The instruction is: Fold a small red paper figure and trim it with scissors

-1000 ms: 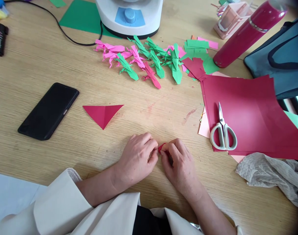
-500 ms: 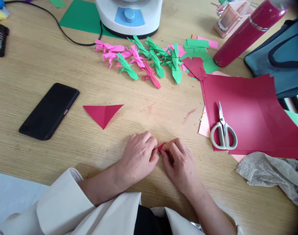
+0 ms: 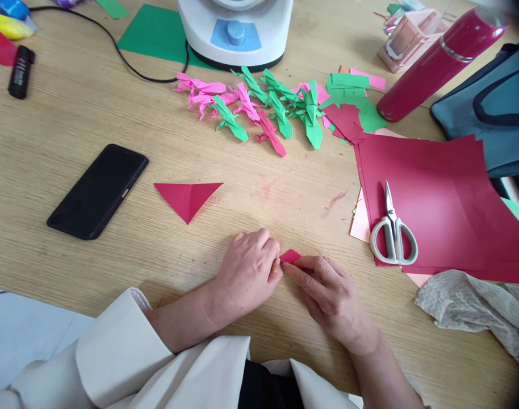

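Between my hands is a small piece of folded red paper [image 3: 291,257], low over the wooden table. My left hand [image 3: 250,268] is closed on its left end, with the fingers curled and that end hidden. The fingers of my right hand [image 3: 327,292] pinch its right edge from the near side. A red paper triangle [image 3: 189,200] with a crease down its middle lies to the left, beyond my left hand. Farther back, several folded paper figures in pink, green [image 3: 279,113] and red [image 3: 271,133] lie in a cluster.
White-handled scissors [image 3: 393,236] rest on red paper sheets [image 3: 447,199] at the right, beside a crumpled cloth [image 3: 468,304]. A black phone [image 3: 98,190] lies left. A white appliance [image 3: 238,34], a red bottle [image 3: 438,68] and a blue bag [image 3: 489,108] stand behind.
My right hand has shifted slightly right and its fingers have straightened, so more of the folded red paper shows. My left hand keeps its grip. The whole view has shifted slightly.
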Available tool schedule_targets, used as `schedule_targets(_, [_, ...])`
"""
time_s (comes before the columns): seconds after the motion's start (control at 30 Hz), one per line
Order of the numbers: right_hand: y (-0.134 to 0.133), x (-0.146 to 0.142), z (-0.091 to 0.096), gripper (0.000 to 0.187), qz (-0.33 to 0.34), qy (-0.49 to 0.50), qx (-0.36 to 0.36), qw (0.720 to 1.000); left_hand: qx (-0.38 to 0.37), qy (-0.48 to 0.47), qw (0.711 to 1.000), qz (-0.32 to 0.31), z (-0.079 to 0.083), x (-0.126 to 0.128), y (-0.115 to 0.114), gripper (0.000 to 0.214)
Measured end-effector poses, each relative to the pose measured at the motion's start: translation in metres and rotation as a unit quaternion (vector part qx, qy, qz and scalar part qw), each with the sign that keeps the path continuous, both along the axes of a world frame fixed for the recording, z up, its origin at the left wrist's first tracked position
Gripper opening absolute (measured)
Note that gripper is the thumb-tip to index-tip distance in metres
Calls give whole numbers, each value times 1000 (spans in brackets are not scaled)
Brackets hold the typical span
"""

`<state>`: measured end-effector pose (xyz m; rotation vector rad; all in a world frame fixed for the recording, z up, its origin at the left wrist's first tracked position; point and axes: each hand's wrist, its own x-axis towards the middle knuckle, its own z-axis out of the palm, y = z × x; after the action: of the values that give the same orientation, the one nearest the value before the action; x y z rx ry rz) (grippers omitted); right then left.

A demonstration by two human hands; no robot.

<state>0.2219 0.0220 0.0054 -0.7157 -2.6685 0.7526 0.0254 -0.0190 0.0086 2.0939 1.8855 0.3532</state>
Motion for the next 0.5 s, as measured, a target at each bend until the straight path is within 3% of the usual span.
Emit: schedule_targets(0.5, [-2,0,-3,45,-7,0,14,1000,-4,34,999,3,0,2,2,8])
